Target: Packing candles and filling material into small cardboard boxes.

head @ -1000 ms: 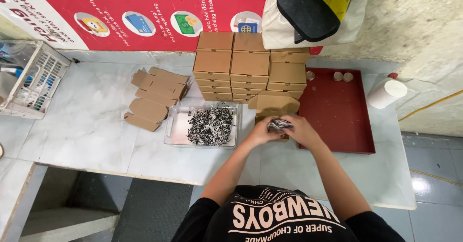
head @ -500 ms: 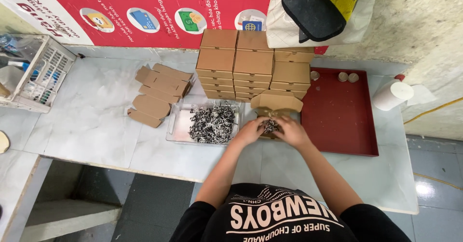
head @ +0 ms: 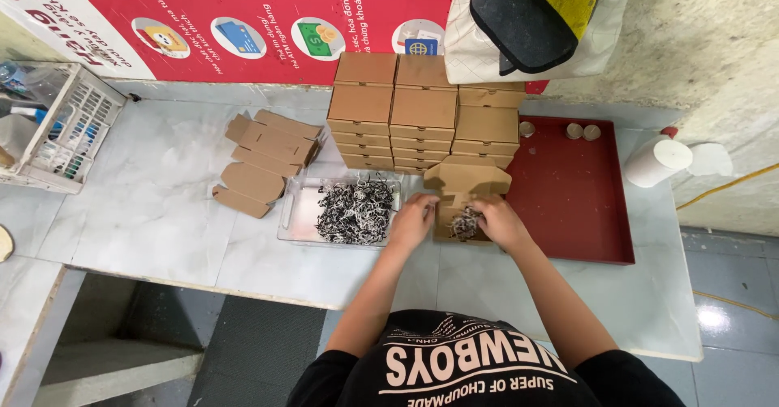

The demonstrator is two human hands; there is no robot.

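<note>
Your left hand [head: 412, 220] and right hand [head: 501, 220] both rest at an open cardboard box [head: 461, 200] that sits on the pale marble worktop [head: 162, 220], right in front of you, with its lid flap standing up toward the back. Your left hand lies against the box's left edge, its fingers curled loosely over the rim; whether it grips anything you cannot tell from here. Your right hand reaches in from the other side, its fingers bent down onto a small tuft of shredded black-and-white paper filler [head: 464, 223] lying inside the box (the fingertips are buried in it, so how firmly they pinch is hidden). Just to the left of the box stands a clear shallow tray [head: 294, 212] heaped with more of the same shredded filler [head: 355, 209]. Behind the box rise three stacks of closed cardboard boxes [head: 422, 115], packed side by side against the red poster. Further left lies a loose pile of flat, unfolded box blanks [head: 264, 159], well apart from your hands. To the right, touching the open box's edge, is a dark red tray [head: 576, 204] with a few small round objects [head: 583, 131] near its far rim, and beyond it a white roll [head: 657, 162] lies on its side.
</note>
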